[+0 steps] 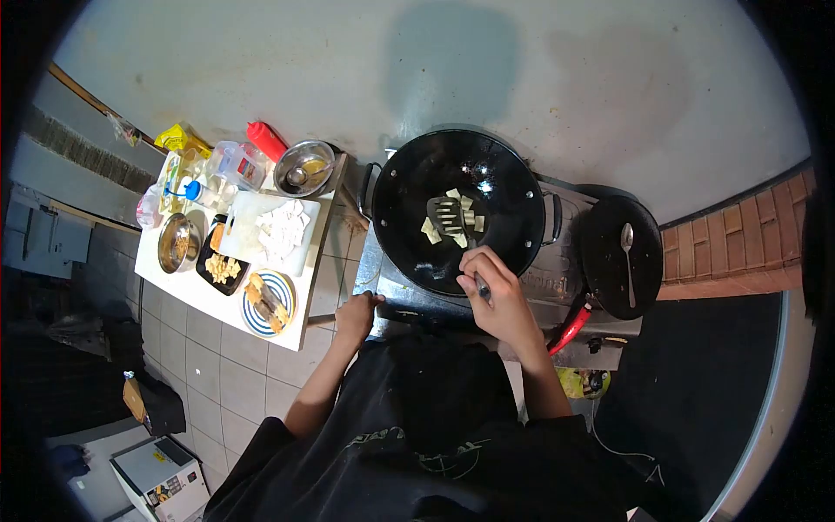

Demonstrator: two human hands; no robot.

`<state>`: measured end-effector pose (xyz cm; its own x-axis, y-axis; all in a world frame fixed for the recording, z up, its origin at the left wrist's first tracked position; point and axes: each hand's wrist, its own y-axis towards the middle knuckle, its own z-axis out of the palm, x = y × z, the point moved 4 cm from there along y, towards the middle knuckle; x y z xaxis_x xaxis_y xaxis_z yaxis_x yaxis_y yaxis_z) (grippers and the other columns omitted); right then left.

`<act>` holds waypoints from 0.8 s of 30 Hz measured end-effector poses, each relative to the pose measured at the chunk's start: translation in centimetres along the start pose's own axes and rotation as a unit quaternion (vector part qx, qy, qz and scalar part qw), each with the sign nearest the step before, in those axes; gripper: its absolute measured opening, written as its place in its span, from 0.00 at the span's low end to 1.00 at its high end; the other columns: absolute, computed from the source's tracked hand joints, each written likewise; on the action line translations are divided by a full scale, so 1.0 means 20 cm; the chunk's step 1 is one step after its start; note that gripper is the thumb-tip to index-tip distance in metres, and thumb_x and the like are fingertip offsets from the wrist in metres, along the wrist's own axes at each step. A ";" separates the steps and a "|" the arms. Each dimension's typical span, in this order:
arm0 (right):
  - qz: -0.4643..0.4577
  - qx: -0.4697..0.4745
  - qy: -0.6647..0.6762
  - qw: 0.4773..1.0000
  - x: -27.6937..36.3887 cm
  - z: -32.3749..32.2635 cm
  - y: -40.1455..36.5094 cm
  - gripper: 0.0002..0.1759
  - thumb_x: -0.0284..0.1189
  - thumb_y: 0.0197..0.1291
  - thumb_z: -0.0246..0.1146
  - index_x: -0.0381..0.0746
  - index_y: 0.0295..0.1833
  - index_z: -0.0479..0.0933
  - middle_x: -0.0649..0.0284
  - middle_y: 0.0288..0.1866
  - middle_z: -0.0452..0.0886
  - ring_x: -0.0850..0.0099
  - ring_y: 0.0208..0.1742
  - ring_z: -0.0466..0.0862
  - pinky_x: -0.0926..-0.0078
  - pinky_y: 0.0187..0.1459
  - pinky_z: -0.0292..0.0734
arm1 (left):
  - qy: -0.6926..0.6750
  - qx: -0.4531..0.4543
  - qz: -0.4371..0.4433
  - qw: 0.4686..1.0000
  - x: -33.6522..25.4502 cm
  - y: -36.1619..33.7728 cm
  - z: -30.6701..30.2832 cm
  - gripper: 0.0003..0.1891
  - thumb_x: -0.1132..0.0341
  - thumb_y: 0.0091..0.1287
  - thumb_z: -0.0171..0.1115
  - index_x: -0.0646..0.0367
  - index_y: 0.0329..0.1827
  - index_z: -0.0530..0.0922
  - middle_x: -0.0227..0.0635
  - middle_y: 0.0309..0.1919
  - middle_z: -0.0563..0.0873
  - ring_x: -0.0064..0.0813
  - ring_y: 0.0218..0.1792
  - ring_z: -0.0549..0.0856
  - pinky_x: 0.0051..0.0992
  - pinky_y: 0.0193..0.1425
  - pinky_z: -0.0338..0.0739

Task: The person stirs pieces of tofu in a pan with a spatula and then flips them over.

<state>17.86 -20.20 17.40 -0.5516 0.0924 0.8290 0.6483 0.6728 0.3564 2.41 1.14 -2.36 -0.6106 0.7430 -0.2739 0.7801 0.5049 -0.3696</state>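
Note:
My right hand (496, 291) is closed round the handle of a slotted turner (446, 211), whose head rests among pale cut pieces of food (470, 222) in the black wok (417, 174). The wok stands on the left burner of a metal gas stove (548, 270). At the stove's front left corner, my left hand (354, 317) has its fingers closed on a dark stove knob (377, 298), mostly hidden by them.
On the right burner sits a black pan (613, 270) with a red handle and a spoon (628, 261). A white table (200, 285) on the left bears a cutting board (248, 213) with white pieces, a striped plate (247, 320), metal bowls (300, 150) and a red bottle (266, 141).

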 end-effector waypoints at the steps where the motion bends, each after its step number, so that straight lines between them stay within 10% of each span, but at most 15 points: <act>1: 0.010 0.014 0.001 1.000 0.01 0.00 0.00 0.09 0.16 0.60 0.64 0.31 0.38 0.68 0.56 0.37 0.72 0.59 0.38 0.78 0.67 0.43 0.75 | -0.001 0.000 0.002 1.000 0.00 0.00 0.00 0.24 0.43 0.74 0.52 0.57 0.40 0.83 0.53 0.36 0.87 0.56 0.41 0.87 0.52 0.43 0.81; 24: 0.090 -0.055 -0.083 0.991 0.02 -0.26 0.14 0.07 0.25 0.70 0.60 0.36 0.45 0.67 0.50 0.36 0.77 0.46 0.38 0.80 0.62 0.40 0.75 | 0.022 0.025 0.028 0.999 -0.01 0.02 -0.05 0.23 0.44 0.74 0.52 0.56 0.41 0.84 0.51 0.34 0.88 0.53 0.40 0.88 0.50 0.42 0.80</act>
<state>22.14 -22.19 21.06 -0.4939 0.3294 0.8047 0.7923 0.5518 0.2604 3.00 1.53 -1.58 -0.5588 0.7887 -0.2563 0.8045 0.4405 -0.3984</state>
